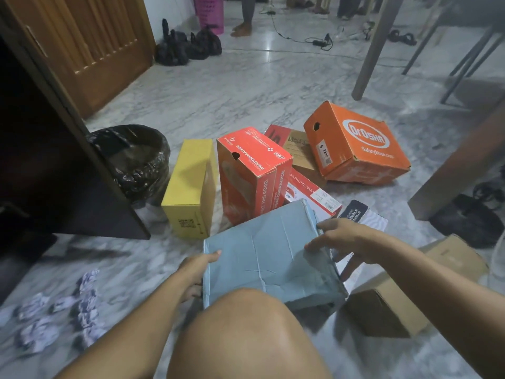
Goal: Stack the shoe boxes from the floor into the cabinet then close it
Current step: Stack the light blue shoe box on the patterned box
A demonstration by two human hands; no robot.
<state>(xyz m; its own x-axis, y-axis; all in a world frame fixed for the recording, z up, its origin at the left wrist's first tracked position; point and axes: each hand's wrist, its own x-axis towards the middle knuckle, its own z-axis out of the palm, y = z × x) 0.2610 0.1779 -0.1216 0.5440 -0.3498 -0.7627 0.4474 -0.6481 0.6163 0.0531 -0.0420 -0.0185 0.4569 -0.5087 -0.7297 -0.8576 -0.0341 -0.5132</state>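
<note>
A creased light-blue shoe box (pixel 269 251) is held just above my knee, tilted. My left hand (pixel 198 272) grips its left edge and my right hand (pixel 347 243) grips its right edge. Behind it on the marble floor lie a yellow box (pixel 188 190), a tall red box (pixel 252 173) standing on end, a flat red-and-white box (pixel 314 196), a brown-and-red box (pixel 293 147) and a large orange box (pixel 358 149). A brown cardboard box (pixel 404 294) sits to my right. The dark cabinet (pixel 41 160) stands open at the left, its door edge (pixel 114 184) jutting out.
A bin lined with a black bag (pixel 136 157) stands beside the cabinet. Crumpled paper balls (pixel 60 310) litter the floor at lower left. Table legs (pixel 377 45) and black bags (pixel 470 222) are at the right. Another person's feet (pixel 241 28) and cables lie far back.
</note>
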